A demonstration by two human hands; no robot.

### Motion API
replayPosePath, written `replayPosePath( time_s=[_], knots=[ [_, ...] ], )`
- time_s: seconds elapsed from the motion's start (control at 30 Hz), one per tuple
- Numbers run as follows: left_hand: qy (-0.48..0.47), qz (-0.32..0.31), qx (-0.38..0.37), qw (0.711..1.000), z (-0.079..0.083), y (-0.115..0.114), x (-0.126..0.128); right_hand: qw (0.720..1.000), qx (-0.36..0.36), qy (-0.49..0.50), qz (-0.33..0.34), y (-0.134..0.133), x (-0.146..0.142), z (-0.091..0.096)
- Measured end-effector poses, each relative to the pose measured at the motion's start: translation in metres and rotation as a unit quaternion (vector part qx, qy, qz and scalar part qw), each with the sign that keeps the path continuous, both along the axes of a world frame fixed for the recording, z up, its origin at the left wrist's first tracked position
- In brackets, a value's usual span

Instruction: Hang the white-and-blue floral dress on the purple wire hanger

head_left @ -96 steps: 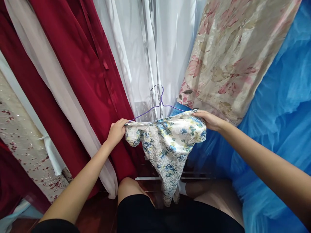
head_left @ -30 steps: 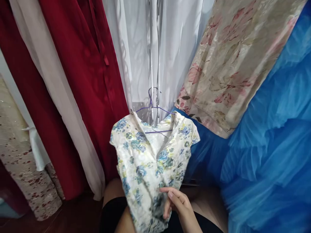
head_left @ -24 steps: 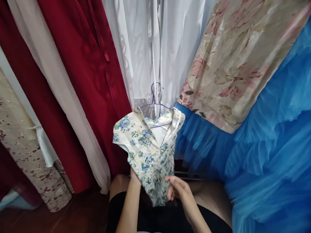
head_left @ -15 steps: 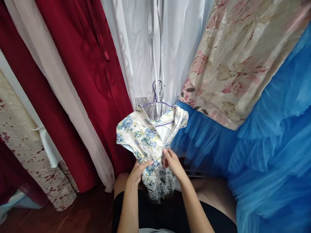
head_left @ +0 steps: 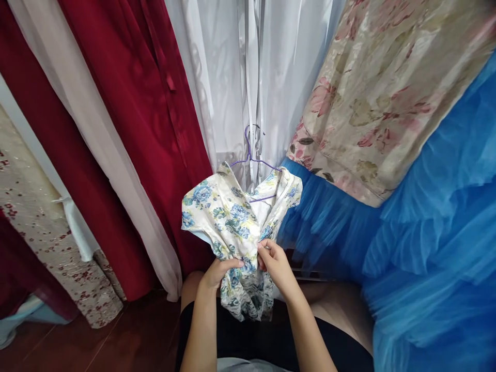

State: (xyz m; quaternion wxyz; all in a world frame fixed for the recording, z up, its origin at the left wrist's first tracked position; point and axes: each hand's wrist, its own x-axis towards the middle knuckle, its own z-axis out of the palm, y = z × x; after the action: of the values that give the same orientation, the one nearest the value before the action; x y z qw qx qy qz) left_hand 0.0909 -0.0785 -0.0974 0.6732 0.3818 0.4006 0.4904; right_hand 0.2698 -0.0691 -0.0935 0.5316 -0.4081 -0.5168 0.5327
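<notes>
A small white garment with blue flowers (head_left: 232, 217) hangs on a purple wire hanger (head_left: 251, 155) in front of me, its neck open at the top. My left hand (head_left: 219, 271) grips the cloth at the garment's front, fingers curled around a fold. My right hand (head_left: 273, 261) pinches the cloth right beside it, thumb and fingers closed on the fabric. The two hands almost touch at the garment's middle. The lower part of the garment falls bunched below them, over my knees.
Hanging clothes surround the spot: dark red dresses (head_left: 127, 103) and a pale one at left, white sheer fabric (head_left: 217, 77) behind, a beige floral dress (head_left: 380, 88) and a blue tulle skirt (head_left: 426, 232) at right. A sequined cloth (head_left: 34, 217) hangs far left. Dark wooden floor (head_left: 127, 341) lies below.
Earlier my hands held the garment's shoulders on the hanger. Then they dropped low and came up to its middle, where both now grip the front cloth close together.
</notes>
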Motion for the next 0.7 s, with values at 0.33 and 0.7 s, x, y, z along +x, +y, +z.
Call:
replayPosePath(
  time_s=[0.33, 0.7],
  knots=[
    [0.301, 0.384, 0.208, 0.848, -0.002, 0.019, -0.010, 0.999, 0.000, -0.049, -0.019, -0.009, 0.018, 0.002],
    [0.353, 0.081, 0.450, 0.816, 0.026, -0.012, 0.044, 0.999, 0.014, -0.048, 0.004, -0.029, 0.017, 0.021]
  ],
)
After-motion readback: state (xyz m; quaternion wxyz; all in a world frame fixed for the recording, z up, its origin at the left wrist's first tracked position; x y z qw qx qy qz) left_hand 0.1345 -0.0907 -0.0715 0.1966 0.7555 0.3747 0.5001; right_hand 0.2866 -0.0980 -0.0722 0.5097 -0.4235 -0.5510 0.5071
